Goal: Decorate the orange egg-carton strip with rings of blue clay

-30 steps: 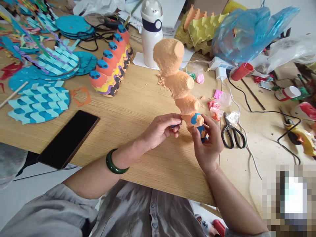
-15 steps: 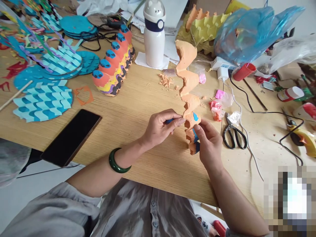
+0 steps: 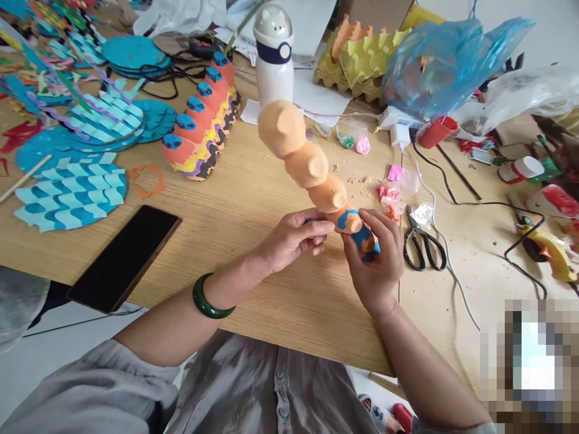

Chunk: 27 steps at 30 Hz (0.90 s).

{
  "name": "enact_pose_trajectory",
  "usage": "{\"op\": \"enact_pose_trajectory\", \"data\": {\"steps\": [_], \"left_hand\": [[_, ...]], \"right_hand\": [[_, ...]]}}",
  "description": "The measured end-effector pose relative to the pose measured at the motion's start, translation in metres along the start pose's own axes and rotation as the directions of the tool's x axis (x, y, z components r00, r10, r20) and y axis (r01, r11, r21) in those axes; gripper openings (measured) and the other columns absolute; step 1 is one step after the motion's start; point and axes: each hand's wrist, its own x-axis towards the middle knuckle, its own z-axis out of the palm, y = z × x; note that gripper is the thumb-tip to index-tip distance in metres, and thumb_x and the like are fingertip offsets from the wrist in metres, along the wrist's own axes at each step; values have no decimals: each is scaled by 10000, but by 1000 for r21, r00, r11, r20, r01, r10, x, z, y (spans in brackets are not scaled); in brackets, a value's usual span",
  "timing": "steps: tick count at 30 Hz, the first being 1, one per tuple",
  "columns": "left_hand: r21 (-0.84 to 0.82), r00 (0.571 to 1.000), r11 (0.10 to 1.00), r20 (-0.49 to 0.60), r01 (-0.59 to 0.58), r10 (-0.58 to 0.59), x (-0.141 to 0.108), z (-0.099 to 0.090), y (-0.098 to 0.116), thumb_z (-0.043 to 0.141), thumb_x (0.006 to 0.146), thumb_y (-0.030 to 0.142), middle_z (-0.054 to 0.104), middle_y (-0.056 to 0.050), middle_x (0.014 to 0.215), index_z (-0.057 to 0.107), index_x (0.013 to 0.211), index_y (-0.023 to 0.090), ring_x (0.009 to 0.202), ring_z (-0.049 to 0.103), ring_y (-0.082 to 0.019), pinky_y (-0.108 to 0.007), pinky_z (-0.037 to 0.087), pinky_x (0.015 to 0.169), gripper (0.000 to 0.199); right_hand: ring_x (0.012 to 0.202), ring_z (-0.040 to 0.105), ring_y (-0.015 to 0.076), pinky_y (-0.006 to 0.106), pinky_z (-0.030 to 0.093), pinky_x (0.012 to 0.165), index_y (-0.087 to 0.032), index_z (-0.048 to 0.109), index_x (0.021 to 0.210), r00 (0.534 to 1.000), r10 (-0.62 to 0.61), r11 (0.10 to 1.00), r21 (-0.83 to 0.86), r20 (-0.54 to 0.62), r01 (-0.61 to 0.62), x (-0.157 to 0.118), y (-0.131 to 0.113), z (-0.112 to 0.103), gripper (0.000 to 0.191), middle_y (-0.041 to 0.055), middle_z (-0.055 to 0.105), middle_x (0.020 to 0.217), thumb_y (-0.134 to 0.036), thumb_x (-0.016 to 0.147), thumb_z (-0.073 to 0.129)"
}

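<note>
My hands hold up a long orange segmented piece (image 3: 303,163), its rounded cup-like bumps rising up and to the left. Blue patches (image 3: 362,238) cover its lower end. My right hand (image 3: 375,265) is shut around that end. My left hand (image 3: 294,238) has a green bangle (image 3: 210,296) at the wrist. Its fingers curl around a blue pen-like stick (image 3: 310,221), mostly hidden, and their tips touch the orange piece.
A finished striped segmented piece (image 3: 201,123) stands left of my hands on the wooden table (image 3: 253,265). Black scissors (image 3: 423,247) lie to the right, a black phone (image 3: 124,259) to the left. Orange crumbs, a white bottle (image 3: 274,54) and teal paper scales (image 3: 67,196) are nearby.
The orange piece has turned from showing its edge profile to showing its rounded bumps, and it now leans further left. Both hands still hold it.
</note>
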Motion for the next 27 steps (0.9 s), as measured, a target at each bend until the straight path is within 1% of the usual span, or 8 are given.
{"op": "enact_pose_trajectory", "data": {"steps": [2, 5, 8, 12, 16, 19, 23, 27], "left_hand": [[-16, 1000, 1000, -16, 3, -3, -1, 2, 0, 894, 733, 325, 451, 60, 630, 717, 835, 139, 559, 392, -50, -176, 354, 477, 276], [-35, 998, 999, -60, 7, -9, 0, 3, -2, 926, 702, 341, 433, 71, 598, 667, 752, 130, 526, 348, -34, -178, 312, 462, 338], [-77, 995, 997, -96, -7, 0, 1, 4, -5, 937, 683, 320, 497, 54, 639, 676, 772, 122, 550, 387, -35, -182, 351, 484, 340], [-136, 993, 991, -120, -9, -7, 2, 4, -10, 931, 673, 332, 550, 37, 695, 668, 790, 136, 585, 443, -48, -209, 433, 541, 348], [-120, 990, 992, -141, -40, 23, 2, 5, -12, 912, 682, 369, 570, 30, 706, 643, 781, 148, 583, 445, -52, -228, 466, 579, 362], [-83, 985, 995, -170, -53, 38, 3, 4, -12, 880, 693, 359, 540, 43, 664, 611, 737, 158, 554, 402, -46, -231, 462, 578, 339], [-36, 975, 997, -215, -72, 63, 5, 4, -13, 836, 694, 293, 492, 55, 627, 602, 708, 166, 561, 394, -53, -223, 443, 574, 266], [-17, 978, 993, -181, -113, 108, 4, 4, -13, 865, 695, 292, 490, 58, 613, 622, 706, 161, 552, 383, -50, -222, 437, 573, 276]], "right_hand": [[1168, 717, 289, 496, 589, 985, -263, 638, 1315, 996, -85, 993, -75, 20, 87, 0, 0, 1, 411, 120, 750, 1266, -221, 922, 752], [1145, 724, 284, 474, 596, 957, -241, 618, 1317, 989, -139, 984, -106, 57, 145, 0, -1, 2, 432, 125, 770, 1259, -196, 911, 759], [1118, 731, 284, 464, 606, 923, -244, 610, 1313, 980, -188, 968, -159, 62, 195, -1, -2, 3, 419, 119, 789, 1227, -194, 919, 745], [1106, 731, 297, 490, 608, 917, -273, 597, 1327, 976, -199, 946, -243, 83, 214, -3, -2, 3, 405, 113, 793, 1227, -223, 942, 710], [1085, 733, 296, 495, 600, 916, -278, 613, 1321, 974, -209, 933, -282, 86, 225, -6, -2, 4, 385, 102, 797, 1238, -228, 948, 696], [1085, 728, 294, 491, 589, 932, -281, 622, 1327, 973, -212, 934, -275, 92, 229, -7, -3, 5, 401, 95, 798, 1249, -206, 941, 702], [1090, 719, 297, 490, 590, 934, -289, 606, 1338, 975, -202, 950, -224, 94, 218, -8, -3, 7, 437, 88, 800, 1240, -191, 928, 721], [1160, 710, 300, 498, 603, 965, -262, 592, 1359, 981, -171, 976, -119, 94, 181, -8, 0, 8, 469, 123, 773, 1295, -191, 919, 740]]}}
